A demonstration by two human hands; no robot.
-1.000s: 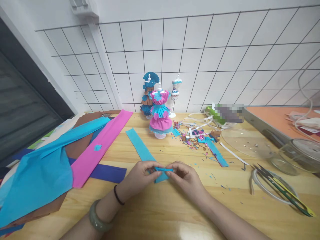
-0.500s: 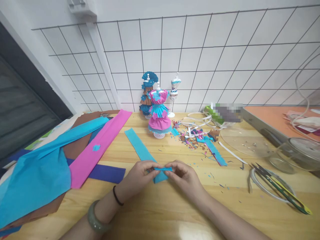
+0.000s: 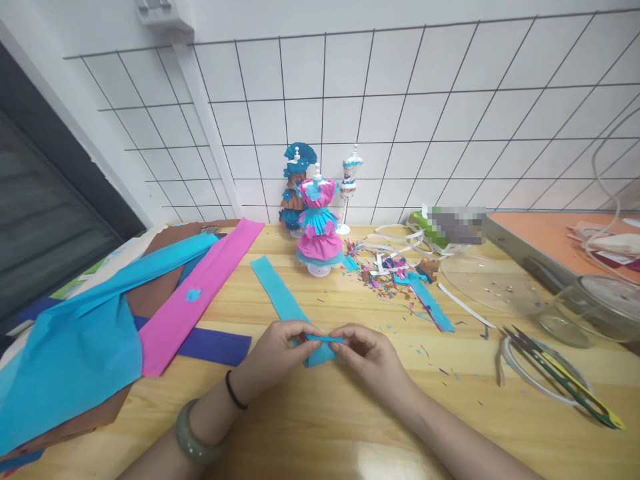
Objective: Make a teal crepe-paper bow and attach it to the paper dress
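Observation:
Both my left hand [image 3: 287,351] and my right hand [image 3: 367,350] pinch the ends of a small folded piece of blue crepe paper [image 3: 324,339], one at each end. Its narrow edge faces me. Beneath my fingers a longer blue crepe paper strip [image 3: 280,287] lies slantwise on the table. Beyond it stands a small dress-form mannequin [image 3: 320,220] in a ruffled pink and blue paper dress. My fingertips hide the ends of the held piece.
Crepe paper sheets [image 3: 90,367] and a pink strip [image 3: 200,307] lie at left. Behind stand a brown and teal dress form [image 3: 295,190] and a white one [image 3: 350,180]. Paper scraps [image 3: 385,270], scissors [image 3: 565,380] and a clear container [image 3: 595,310] are at right.
The folded blue piece has tilted slightly between my fingers and now shows a thinner edge. Both hands stay in nearly the same place.

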